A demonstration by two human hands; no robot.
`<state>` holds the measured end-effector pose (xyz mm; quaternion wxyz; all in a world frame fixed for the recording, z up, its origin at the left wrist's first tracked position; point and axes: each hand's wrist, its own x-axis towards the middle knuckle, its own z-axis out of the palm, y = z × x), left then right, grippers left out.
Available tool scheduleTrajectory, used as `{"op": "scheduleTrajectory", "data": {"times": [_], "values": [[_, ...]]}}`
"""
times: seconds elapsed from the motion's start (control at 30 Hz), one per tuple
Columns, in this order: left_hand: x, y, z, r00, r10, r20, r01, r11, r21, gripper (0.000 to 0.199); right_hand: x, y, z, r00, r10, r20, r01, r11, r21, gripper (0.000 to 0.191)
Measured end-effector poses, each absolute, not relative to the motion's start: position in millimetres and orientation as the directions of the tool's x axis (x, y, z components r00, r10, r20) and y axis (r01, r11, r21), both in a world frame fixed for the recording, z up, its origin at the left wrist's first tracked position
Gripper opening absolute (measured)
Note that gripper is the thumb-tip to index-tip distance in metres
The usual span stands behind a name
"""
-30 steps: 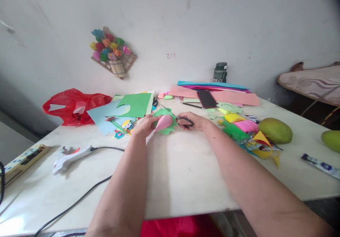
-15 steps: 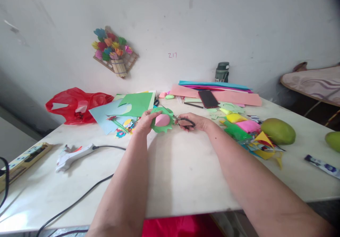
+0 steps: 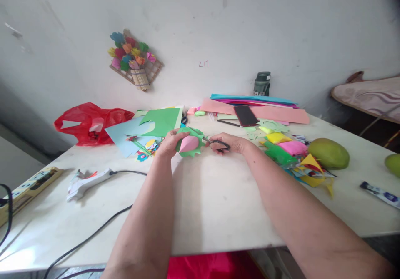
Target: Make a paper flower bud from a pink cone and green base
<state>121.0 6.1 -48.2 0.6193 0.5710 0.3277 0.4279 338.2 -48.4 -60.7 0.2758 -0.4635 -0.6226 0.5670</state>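
Over the middle of the table, my left hand point(image 3: 169, 143) grips the left edge of a green paper cut-out point(image 3: 196, 133) with a jagged rim. A pink pointed paper piece point(image 3: 189, 145) lies on that green paper, its tip toward the lower left. My right hand point(image 3: 229, 141) is closed round the black handles of the scissors point(image 3: 221, 145). The scissor blades point left and meet the right edge of the green paper; how far apart the blades are is too small to tell.
Left on the table point(image 3: 225, 212) are a glue gun point(image 3: 89, 183), a power strip point(image 3: 31, 187), a red plastic bag point(image 3: 90, 123) and green paper point(image 3: 162, 120). A phone point(image 3: 245, 115), paper scraps point(image 3: 312, 170), a mango point(image 3: 328, 153) and a tube point(image 3: 379, 193) lie right.
The green paper and pink piece have turned in my left hand, so the pink tip now points further down. My right hand with the scissors stays at the paper's right edge.
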Motion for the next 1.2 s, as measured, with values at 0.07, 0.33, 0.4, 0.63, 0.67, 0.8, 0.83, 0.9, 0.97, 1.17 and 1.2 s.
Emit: {"op": "scheduleTrajectory", "data": {"times": [0.07,0.33,0.4,0.63,0.67,0.8,0.83,0.9,0.97,1.17,1.2], "values": [[120,7,-49,0.423,0.902,0.082,-0.145,-0.022,0.989,0.014,338,-47,-62,-0.407,0.895,-0.183,0.275,-0.071,-0.959,0.009],[116,12,-53,0.438,0.897,0.064,-0.149,0.003,0.989,0.012,339,-52,-62,-0.417,0.901,-0.121,0.364,0.044,-0.930,0.012],[116,13,-54,0.446,0.892,0.069,-0.152,0.000,0.988,0.011,337,-52,-60,-0.407,0.904,-0.132,0.364,0.028,-0.931,0.013],[116,14,-56,0.452,0.890,0.065,-0.156,0.007,0.988,0.012,336,-51,-60,-0.392,0.911,-0.125,0.350,0.022,-0.937,0.011],[116,15,-56,0.454,0.889,0.063,-0.159,0.011,0.987,0.013,336,-50,-61,-0.390,0.912,-0.125,0.351,0.021,-0.936,0.011],[115,17,-58,0.453,0.889,0.063,-0.163,0.013,0.986,0.014,336,-50,-61,-0.377,0.917,-0.129,0.355,0.014,-0.935,0.013],[115,18,-59,0.450,0.891,0.064,-0.163,0.011,0.987,0.015,336,-50,-61,-0.375,0.918,-0.131,0.348,0.008,-0.937,0.013],[114,19,-60,0.444,0.894,0.063,-0.159,0.010,0.987,0.015,335,-51,-60,-0.372,0.919,-0.133,0.332,-0.003,-0.943,0.014],[114,19,-60,0.447,0.893,0.061,-0.160,0.013,0.987,0.015,335,-51,-60,-0.374,0.918,-0.132,0.322,-0.005,-0.947,0.014],[114,19,-59,0.447,0.893,0.055,-0.157,0.018,0.987,0.015,335,-49,-62,-0.380,0.916,-0.128,0.302,-0.009,-0.953,0.018],[114,19,-59,0.443,0.895,0.053,-0.153,0.017,0.988,0.015,336,-48,-63,-0.379,0.916,-0.128,0.297,-0.010,-0.955,0.018]]}}
